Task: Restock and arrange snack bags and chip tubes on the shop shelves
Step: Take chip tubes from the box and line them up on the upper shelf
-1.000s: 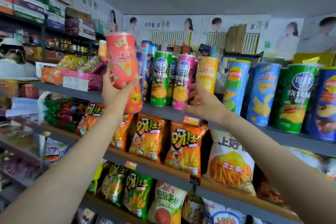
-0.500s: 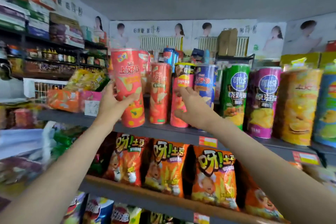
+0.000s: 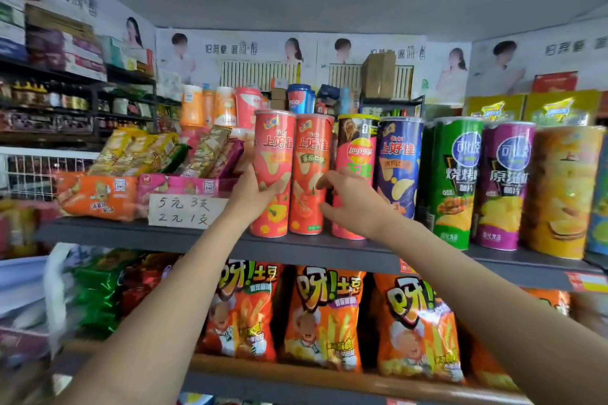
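Note:
A red chip tube [image 3: 273,154] stands upright on the grey top shelf [image 3: 316,251], and my left hand [image 3: 251,197] grips its lower left side. A second red tube [image 3: 309,154] stands right beside it. My right hand [image 3: 353,202] is spread in front of the second red tube and the Lay's tube [image 3: 357,148], its fingertips at the red tube's side; contact is unclear. A blue tube [image 3: 399,158], a green tube [image 3: 455,174], a purple tube [image 3: 506,181] and an orange tube [image 3: 564,191] continue the row to the right.
Boxes of snack bars [image 3: 158,154] with a handwritten price card [image 3: 187,209] sit on the shelf's left. Orange fries bags [image 3: 324,316] line the shelf below, green bags [image 3: 98,293] to their left. More cups and tubes [image 3: 223,105] stand behind the row.
My left hand has lowered the red tube from the air onto the shelf beside the other red tube. My right hand has shifted left along the row. The view has panned left.

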`<act>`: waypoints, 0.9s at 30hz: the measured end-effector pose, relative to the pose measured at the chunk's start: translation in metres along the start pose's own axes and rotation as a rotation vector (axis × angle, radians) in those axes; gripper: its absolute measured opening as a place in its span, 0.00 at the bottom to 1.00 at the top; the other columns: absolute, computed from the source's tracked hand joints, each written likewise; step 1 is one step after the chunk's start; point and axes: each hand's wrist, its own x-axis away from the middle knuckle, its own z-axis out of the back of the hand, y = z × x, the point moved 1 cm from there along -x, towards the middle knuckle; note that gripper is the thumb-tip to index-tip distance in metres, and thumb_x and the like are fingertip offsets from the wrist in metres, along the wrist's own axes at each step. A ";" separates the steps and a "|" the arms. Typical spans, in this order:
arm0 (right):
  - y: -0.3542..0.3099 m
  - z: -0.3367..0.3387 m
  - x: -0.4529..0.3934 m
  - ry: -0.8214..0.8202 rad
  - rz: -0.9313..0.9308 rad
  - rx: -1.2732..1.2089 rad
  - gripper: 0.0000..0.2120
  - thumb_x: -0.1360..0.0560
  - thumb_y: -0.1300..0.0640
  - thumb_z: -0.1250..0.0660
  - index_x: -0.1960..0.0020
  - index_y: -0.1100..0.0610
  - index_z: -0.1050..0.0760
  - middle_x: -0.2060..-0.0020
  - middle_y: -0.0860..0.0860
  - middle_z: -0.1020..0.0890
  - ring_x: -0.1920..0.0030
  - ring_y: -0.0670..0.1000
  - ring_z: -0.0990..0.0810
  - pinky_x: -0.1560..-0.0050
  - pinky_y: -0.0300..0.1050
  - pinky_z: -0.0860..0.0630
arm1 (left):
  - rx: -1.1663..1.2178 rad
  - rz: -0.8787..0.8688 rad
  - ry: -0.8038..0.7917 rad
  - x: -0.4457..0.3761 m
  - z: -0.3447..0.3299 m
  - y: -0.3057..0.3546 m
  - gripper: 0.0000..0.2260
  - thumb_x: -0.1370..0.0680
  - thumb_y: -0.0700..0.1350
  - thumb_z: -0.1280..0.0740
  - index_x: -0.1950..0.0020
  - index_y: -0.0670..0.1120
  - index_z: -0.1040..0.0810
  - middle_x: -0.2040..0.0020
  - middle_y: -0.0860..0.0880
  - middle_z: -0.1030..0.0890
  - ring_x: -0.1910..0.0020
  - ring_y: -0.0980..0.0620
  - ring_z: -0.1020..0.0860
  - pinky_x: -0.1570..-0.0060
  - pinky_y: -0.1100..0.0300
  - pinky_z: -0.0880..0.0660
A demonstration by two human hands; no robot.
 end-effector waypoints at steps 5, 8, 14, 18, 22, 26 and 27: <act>-0.023 -0.027 -0.007 -0.130 0.093 -0.023 0.19 0.25 0.65 0.38 0.35 0.59 0.29 0.43 0.58 0.23 0.46 0.57 0.23 0.51 0.39 0.31 | -0.484 -0.125 0.117 -0.005 0.008 -0.007 0.29 0.26 0.60 0.35 0.34 0.41 0.35 0.37 0.43 0.25 0.38 0.42 0.28 0.38 0.51 0.35; -0.033 -0.046 -0.009 -0.298 0.126 0.019 0.26 0.24 0.66 0.41 0.27 0.55 0.37 0.43 0.60 0.23 0.44 0.58 0.25 0.47 0.43 0.32 | -0.578 -0.064 0.004 -0.024 0.023 -0.011 0.31 0.28 0.64 0.35 0.34 0.43 0.34 0.36 0.46 0.25 0.38 0.43 0.28 0.34 0.48 0.37; -0.040 -0.076 -0.027 -0.337 0.018 0.096 0.29 0.24 0.66 0.44 0.25 0.50 0.42 0.39 0.61 0.28 0.40 0.62 0.28 0.43 0.50 0.28 | -0.591 -0.055 -0.119 -0.046 0.023 -0.012 0.32 0.28 0.61 0.34 0.32 0.43 0.35 0.35 0.46 0.26 0.38 0.44 0.26 0.37 0.47 0.32; -0.043 -0.087 -0.036 -0.348 -0.059 0.193 0.27 0.22 0.63 0.44 0.25 0.50 0.43 0.37 0.59 0.34 0.38 0.64 0.29 0.42 0.55 0.29 | -0.665 -0.089 -0.038 -0.048 0.017 -0.011 0.28 0.25 0.58 0.35 0.33 0.42 0.35 0.37 0.44 0.25 0.39 0.43 0.26 0.41 0.51 0.31; -0.046 -0.095 -0.041 -0.330 -0.110 0.282 0.25 0.22 0.61 0.43 0.26 0.52 0.42 0.35 0.57 0.35 0.38 0.62 0.28 0.45 0.54 0.29 | -0.773 -0.076 0.075 -0.045 0.010 -0.015 0.25 0.24 0.59 0.37 0.37 0.42 0.32 0.41 0.43 0.23 0.41 0.41 0.25 0.40 0.49 0.34; -0.044 -0.098 -0.040 -0.326 -0.107 0.323 0.23 0.22 0.61 0.43 0.27 0.53 0.40 0.36 0.57 0.33 0.39 0.62 0.27 0.46 0.53 0.29 | -0.760 -0.103 0.247 -0.032 0.005 -0.021 0.20 0.22 0.54 0.39 0.36 0.43 0.32 0.40 0.43 0.23 0.37 0.40 0.31 0.36 0.47 0.42; -0.043 -0.096 -0.037 -0.316 -0.095 0.321 0.24 0.22 0.62 0.43 0.27 0.54 0.40 0.37 0.57 0.33 0.40 0.62 0.26 0.47 0.52 0.29 | -0.749 -0.134 0.294 -0.027 0.004 -0.023 0.19 0.21 0.52 0.40 0.35 0.43 0.32 0.39 0.44 0.24 0.36 0.41 0.32 0.35 0.47 0.43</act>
